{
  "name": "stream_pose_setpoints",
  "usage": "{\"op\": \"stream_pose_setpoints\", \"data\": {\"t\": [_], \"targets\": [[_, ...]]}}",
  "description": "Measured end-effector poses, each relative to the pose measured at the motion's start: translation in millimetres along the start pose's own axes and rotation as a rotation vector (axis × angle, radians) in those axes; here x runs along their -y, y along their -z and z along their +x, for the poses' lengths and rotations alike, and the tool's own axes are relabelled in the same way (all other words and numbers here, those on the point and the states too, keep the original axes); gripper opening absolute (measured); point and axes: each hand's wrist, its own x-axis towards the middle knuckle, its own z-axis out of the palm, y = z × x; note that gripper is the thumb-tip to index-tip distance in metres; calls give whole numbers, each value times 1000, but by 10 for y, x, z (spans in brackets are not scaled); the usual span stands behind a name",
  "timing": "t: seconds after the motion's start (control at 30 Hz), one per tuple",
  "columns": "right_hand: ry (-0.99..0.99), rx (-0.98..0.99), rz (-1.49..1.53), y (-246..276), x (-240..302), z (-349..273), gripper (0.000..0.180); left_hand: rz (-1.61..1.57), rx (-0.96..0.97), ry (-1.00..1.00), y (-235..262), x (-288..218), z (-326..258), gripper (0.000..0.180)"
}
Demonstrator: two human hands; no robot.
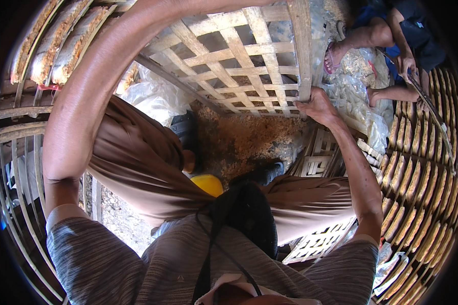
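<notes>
A woven bamboo lattice tray (239, 56) is held up in front of me, tilted, with nothing on it. My right hand (318, 104) grips the wooden frame at its lower right corner. My left arm reaches up and over along the tray's left side; my left hand is out of the frame at the top. Below the tray I see my brown trousers, dark boots and brown, crumb-strewn ground (244, 140).
Bamboo racks laden with rows of tan flat pieces (422, 178) lie at the right, more at the upper left (56, 46). Empty lattice trays (320, 157) are stacked by my right leg. Another person (392, 40) squats at the upper right on plastic sheeting (356, 91).
</notes>
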Motion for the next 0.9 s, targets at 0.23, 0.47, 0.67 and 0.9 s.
{"op": "stream_pose_setpoints", "data": {"t": [0.23, 0.47, 0.67, 0.9], "targets": [[-12, 87, -135, 96, 452, 10, 29, 22, -11, 29, 94, -81, -104, 50], [121, -30, 169, 22, 140, -39, 21, 7, 5, 0, 73, -57, -43, 48], [123, 8, 255, 2, 9, -31, 21, -18, 15, -10, 60, 6, -16, 46], [100, 42, 229, 14, 228, 1, 23, -25, 17, 10, 99, -79, -53, 44]]}}
